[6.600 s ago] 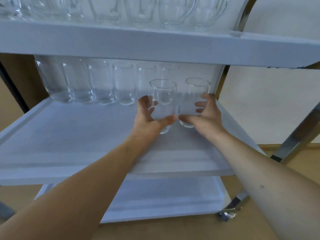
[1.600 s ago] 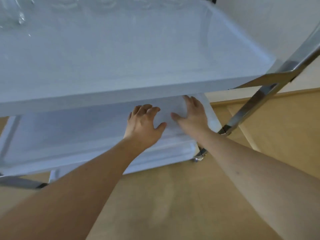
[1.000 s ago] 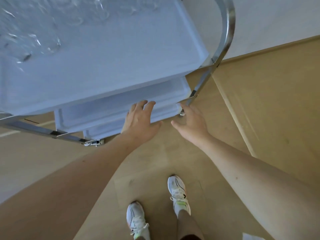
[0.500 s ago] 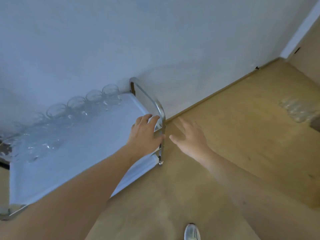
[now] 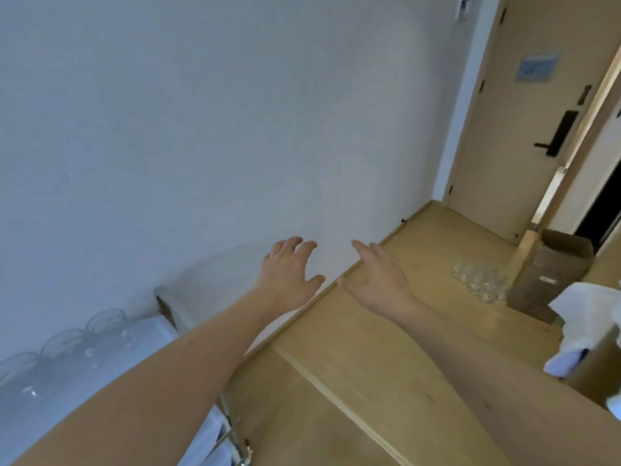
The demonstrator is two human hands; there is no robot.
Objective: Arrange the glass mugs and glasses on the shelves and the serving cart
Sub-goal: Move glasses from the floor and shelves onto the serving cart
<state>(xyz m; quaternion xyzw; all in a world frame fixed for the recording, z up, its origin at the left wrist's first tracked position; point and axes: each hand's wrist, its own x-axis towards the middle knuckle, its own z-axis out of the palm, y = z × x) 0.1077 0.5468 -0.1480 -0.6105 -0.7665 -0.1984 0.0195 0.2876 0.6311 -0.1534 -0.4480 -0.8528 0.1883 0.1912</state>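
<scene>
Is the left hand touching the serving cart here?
Apart. The head view shows the left hand raised against the wall, open, clear of the serving cart at lower left.

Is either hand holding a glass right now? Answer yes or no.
No: the left hand and the right hand are both spread in the air with nothing in them, and the glasses on the floor lie beyond them.

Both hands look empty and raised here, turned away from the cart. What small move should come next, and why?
Probably a step toward the cluster of clear glasses on the wooden floor beside the brown cardboard box. The left hand and right hand are open and hold nothing, while the white serving cart's top shelf shows glassware only along the wall side.
</scene>
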